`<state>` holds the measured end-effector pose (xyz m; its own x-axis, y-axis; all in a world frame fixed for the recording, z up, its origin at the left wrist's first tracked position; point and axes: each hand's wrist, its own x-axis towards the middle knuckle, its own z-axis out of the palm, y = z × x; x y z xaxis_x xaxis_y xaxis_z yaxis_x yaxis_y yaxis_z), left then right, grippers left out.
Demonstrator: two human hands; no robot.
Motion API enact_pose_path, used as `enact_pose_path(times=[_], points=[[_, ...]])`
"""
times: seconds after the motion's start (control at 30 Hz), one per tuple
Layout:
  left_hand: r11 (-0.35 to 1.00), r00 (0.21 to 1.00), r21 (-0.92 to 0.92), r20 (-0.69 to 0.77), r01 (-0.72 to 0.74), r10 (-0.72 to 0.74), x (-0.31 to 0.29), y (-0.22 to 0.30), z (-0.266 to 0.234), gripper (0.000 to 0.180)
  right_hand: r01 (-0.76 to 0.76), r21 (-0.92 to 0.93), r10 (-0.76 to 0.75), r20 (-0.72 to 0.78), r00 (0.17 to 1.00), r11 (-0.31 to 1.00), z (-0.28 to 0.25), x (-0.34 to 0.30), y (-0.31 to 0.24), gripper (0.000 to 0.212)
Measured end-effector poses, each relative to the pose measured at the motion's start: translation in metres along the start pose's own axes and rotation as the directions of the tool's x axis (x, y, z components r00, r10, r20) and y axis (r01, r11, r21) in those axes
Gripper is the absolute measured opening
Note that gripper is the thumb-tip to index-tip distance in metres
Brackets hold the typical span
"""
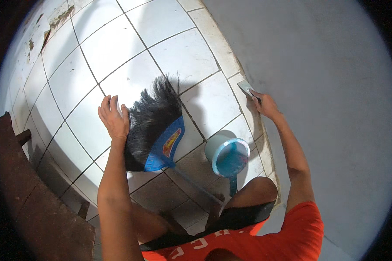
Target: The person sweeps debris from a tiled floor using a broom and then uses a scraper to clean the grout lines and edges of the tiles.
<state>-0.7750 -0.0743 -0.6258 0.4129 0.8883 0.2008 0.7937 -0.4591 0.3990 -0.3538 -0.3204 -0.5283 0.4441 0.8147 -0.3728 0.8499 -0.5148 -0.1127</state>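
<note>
My right hand point(265, 104) is closed around the handle of a scraper point(245, 87). Its flat grey blade lies at the border strip where the floor meets the wall. My left hand point(113, 115) is spread with fingertips toward the white floor tiles; whether it presses on them I cannot tell. Right beside that hand lies a broom point(154, 117) with long black bristles and a blue plastic head, its thin handle running back toward my legs. Between my knee and the broom stands a pale blue plastic dipper point(231, 157), blue-stained inside, with its handle toward me.
A plain grey wall point(318, 87) rises along the right side. At the lower left is a dark brown wooden piece of furniture point(43, 204) with short legs. Peeling, stained patches point(61, 17) mark the far left edge. My bent legs point(252, 191) are close to the dipper.
</note>
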Motion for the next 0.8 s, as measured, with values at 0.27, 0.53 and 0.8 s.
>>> enact_pose_path(times=[0.27,0.53,0.8], points=[[1.000,1.000,0.007,0.008,0.016,-0.016,0.001,0.004,0.000,0.037,0.008,-0.043,-0.008,-0.005,1.000,0.999,-0.006,-0.002,-0.008,0.034],[1.000,0.999,0.013,-0.035,0.002,-0.002,0.001,0.000,0.001,0.036,-0.001,-0.015,0.001,0.035,0.999,1.000,0.002,0.001,-0.003,0.034],[0.999,0.999,-0.022,0.025,0.049,-0.049,-0.001,-0.009,0.001,0.038,0.132,-0.067,-0.141,-0.177,0.974,0.989,-0.009,0.019,-0.034,0.033]])
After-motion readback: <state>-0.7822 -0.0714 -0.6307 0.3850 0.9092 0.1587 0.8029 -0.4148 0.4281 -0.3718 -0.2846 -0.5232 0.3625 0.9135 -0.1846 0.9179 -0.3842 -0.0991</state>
